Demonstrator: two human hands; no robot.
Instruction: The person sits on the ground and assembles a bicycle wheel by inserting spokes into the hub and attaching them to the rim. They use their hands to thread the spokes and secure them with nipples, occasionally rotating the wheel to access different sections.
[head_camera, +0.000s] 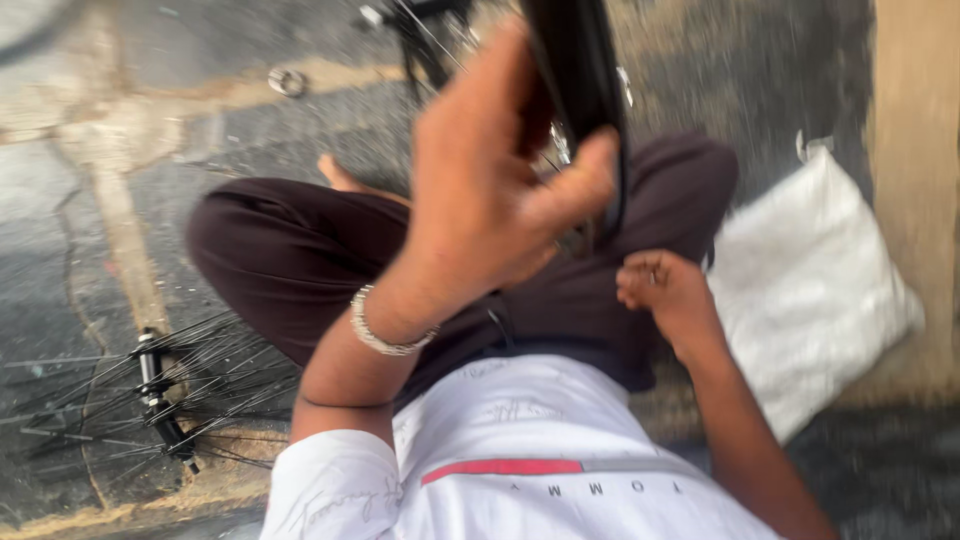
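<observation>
Over my lap, my left hand (490, 190) grips the black rim (580, 80); my right hand (665, 290) looks curled, maybe empty. Blurred spokes (560, 150) could nick fingers if the rim slips.

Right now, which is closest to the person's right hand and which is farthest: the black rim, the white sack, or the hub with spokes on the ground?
From the right hand:
1. Black rim, just above it, gripped by the left hand.
2. White sack, on the ground to its right.
3. Hub with spokes, far across on the left side of the ground.
</observation>
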